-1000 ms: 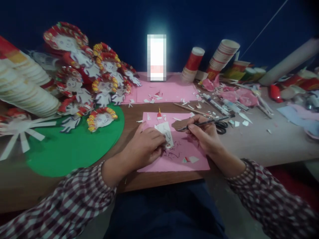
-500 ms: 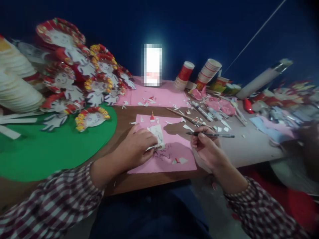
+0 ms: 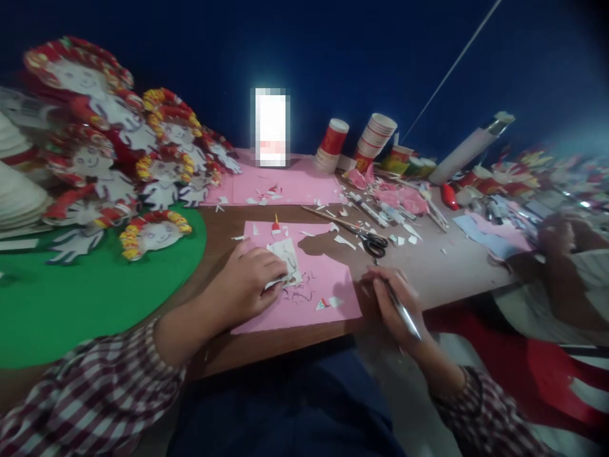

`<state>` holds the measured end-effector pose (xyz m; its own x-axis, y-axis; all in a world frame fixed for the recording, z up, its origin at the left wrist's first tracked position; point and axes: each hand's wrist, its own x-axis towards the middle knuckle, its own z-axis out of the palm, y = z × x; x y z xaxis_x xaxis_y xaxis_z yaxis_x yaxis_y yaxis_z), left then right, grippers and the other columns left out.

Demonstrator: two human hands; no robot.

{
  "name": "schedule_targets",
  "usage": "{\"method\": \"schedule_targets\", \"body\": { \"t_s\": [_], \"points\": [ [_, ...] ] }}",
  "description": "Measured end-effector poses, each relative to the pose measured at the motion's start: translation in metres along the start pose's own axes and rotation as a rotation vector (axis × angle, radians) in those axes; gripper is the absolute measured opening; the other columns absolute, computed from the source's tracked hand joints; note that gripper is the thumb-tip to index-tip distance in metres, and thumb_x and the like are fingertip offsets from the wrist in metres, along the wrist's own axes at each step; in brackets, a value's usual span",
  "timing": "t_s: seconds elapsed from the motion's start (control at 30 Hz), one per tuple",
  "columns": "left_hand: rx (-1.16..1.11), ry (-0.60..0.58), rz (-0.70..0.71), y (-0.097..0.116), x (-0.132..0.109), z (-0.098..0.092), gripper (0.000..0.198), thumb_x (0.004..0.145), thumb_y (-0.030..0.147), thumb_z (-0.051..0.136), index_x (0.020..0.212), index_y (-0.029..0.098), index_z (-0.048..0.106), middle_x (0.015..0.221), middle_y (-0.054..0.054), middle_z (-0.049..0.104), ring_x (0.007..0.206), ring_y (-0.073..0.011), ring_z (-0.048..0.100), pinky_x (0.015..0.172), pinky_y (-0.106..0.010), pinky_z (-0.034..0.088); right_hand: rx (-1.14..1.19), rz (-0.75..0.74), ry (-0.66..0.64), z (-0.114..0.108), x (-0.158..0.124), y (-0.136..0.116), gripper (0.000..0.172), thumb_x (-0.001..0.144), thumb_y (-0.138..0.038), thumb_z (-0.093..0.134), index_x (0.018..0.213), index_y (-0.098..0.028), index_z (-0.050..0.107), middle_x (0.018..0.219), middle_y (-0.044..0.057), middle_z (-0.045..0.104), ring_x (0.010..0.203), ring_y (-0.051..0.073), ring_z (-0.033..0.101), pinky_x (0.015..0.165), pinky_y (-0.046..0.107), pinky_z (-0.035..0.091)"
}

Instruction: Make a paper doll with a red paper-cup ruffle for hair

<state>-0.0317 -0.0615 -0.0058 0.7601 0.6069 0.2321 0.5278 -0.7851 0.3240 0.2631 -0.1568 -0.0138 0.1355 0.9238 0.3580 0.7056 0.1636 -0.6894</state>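
Observation:
My left hand (image 3: 254, 279) rests on a pink sheet (image 3: 333, 273), its fingers closed over the edge of a small white piece of paper (image 3: 287, 257) with a dark drawn line. Dark pen strokes and paper scraps mark the sheet below it. In my right hand (image 3: 397, 301), right of the sheet, is a pen (image 3: 404, 314), its silvery barrel slanting back towards the wrist. The pen's front end is partly hidden by the fingers. Just beyond that hand lie black-handled scissors (image 3: 372, 243).
Paper dolls with red and yellow hair (image 3: 155, 235) crowd a green board (image 3: 157, 298) at left. Stacked paper cups (image 3: 375, 136) stand at the back. A bright, blurred-out screen (image 3: 271, 124) is upright behind. Another person's hand (image 3: 556, 235) is at far right.
My right hand has lowered, and the pen has swung from level to slanting back over the hand. The scissors now show. My view has shifted to the right; my left hand stays on the paper.

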Motion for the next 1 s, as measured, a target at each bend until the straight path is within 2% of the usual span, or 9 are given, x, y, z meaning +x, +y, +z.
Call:
{"method": "schedule_targets", "body": {
  "t_s": [0.1, 0.2, 0.27, 0.33, 0.43, 0.57, 0.73, 0.87, 1.0],
  "points": [
    [-0.001, -0.007, -0.017, 0.001, -0.001, -0.001, 0.017, 0.085, 0.021, 0.052, 0.099, 0.021, 0.061, 0.094, -0.003, 0.066, 0.095, -0.0221, 0.055, 0.098, -0.046, 0.029, 0.214, 0.030, -0.001, 0.008, -0.031, -0.020, 0.024, 0.095, -0.025, 0.046, 0.113, -0.030, 0.061, 0.096, 0.005, 0.069, 0.089, 0.020, 0.064, 0.078, 0.035, 0.053],
    [0.005, 0.011, -0.038, 0.002, -0.002, 0.000, 0.021, 0.084, 0.020, 0.053, 0.105, 0.020, 0.059, 0.099, -0.005, 0.065, 0.098, -0.0225, 0.055, 0.098, -0.045, 0.031, 0.368, -0.079, -0.173, 0.010, -0.039, -0.034, 0.032, 0.095, -0.027, 0.046, 0.124, -0.032, 0.059, 0.085, 0.003, 0.068, 0.079, 0.019, 0.065, 0.072, 0.034, 0.054],
    [0.013, 0.036, -0.053, 0.002, -0.004, 0.003, 0.026, 0.083, 0.019, 0.053, 0.109, 0.019, 0.056, 0.101, -0.007, 0.064, 0.097, -0.0228, 0.055, 0.098, -0.045, 0.032, 0.368, -0.144, -0.249, 0.010, -0.027, -0.040, 0.028, 0.093, -0.029, 0.050, 0.118, -0.030, 0.064, 0.080, 0.003, 0.068, 0.074, 0.019, 0.064, 0.068, 0.032, 0.054],
    [0.019, 0.062, -0.056, 0.001, -0.005, 0.005, 0.030, 0.082, 0.020, 0.054, 0.113, 0.017, 0.053, 0.101, -0.008, 0.063, 0.097, -0.0232, 0.055, 0.100, -0.046, 0.031, 0.282, -0.079, -0.240, 0.014, -0.006, -0.046, 0.021, 0.093, -0.029, 0.052, 0.105, -0.026, 0.069, 0.085, 0.004, 0.069, 0.074, 0.017, 0.064, 0.067, 0.030, 0.053],
    [0.017, 0.090, -0.044, -0.001, -0.006, 0.008, 0.035, 0.082, 0.022, 0.054, 0.116, 0.017, 0.050, 0.103, -0.009, 0.062, 0.098, -0.0235, 0.055, 0.101, -0.047, 0.031, 0.267, 0.050, -0.297, 0.027, 0.026, -0.053, 0.020, 0.092, -0.032, 0.052, 0.101, -0.020, 0.065, 0.076, 0.004, 0.067, 0.068, 0.016, 0.063, 0.061, 0.027, 0.052],
    [-0.008, 0.064, -0.049, 0.001, -0.004, 0.004, 0.023, 0.081, 0.019, 0.054, 0.104, 0.019, 0.055, 0.094, -0.005, 0.063, 0.092, -0.0221, 0.055, 0.096, -0.044, 0.033, 0.302, 0.017, -0.342, 0.049, 0.052, -0.055, 0.014, 0.087, -0.028, 0.057, 0.098, -0.019, 0.057, 0.080, 0.003, 0.064, 0.070, 0.014, 0.062, 0.061, 0.025, 0.051],
    [-0.044, 0.013, -0.051, 0.003, -0.002, -0.001, 0.007, 0.081, 0.017, 0.053, 0.084, 0.019, 0.058, 0.086, -0.003, 0.063, 0.091, -0.0210, 0.055, 0.094, -0.042, 0.032, 0.310, -0.081, -0.492, 0.068, 0.060, -0.052, 0.009, 0.081, -0.020, 0.059, 0.091, -0.019, 0.057, 0.077, 0.001, 0.061, 0.066, 0.013, 0.058, 0.060, 0.024, 0.048],
    [-0.060, 0.015, -0.062, 0.001, -0.003, 0.000, 0.005, 0.082, 0.019, 0.054, 0.085, 0.019, 0.058, 0.089, -0.003, 0.064, 0.092, -0.0211, 0.055, 0.094, -0.041, 0.032, 0.338, -0.009, -0.466, 0.078, 0.058, -0.053, 0.005, 0.084, -0.021, 0.054, 0.088, -0.019, 0.056, 0.070, -0.001, 0.058, 0.059, 0.011, 0.054, 0.055, 0.022, 0.044],
    [-0.067, 0.009, -0.082, 0.001, -0.003, 0.001, 0.004, 0.082, 0.020, 0.054, 0.084, 0.020, 0.057, 0.089, -0.003, 0.064, 0.093, -0.0212, 0.055, 0.096, -0.042, 0.032, 0.168, -0.014, -0.409, 0.081, 0.056, -0.057, 0.009, 0.090, -0.028, 0.050, 0.088, -0.020, 0.054, 0.069, -0.001, 0.057, 0.060, 0.013, 0.054, 0.057, 0.024, 0.043]
  ]
}}
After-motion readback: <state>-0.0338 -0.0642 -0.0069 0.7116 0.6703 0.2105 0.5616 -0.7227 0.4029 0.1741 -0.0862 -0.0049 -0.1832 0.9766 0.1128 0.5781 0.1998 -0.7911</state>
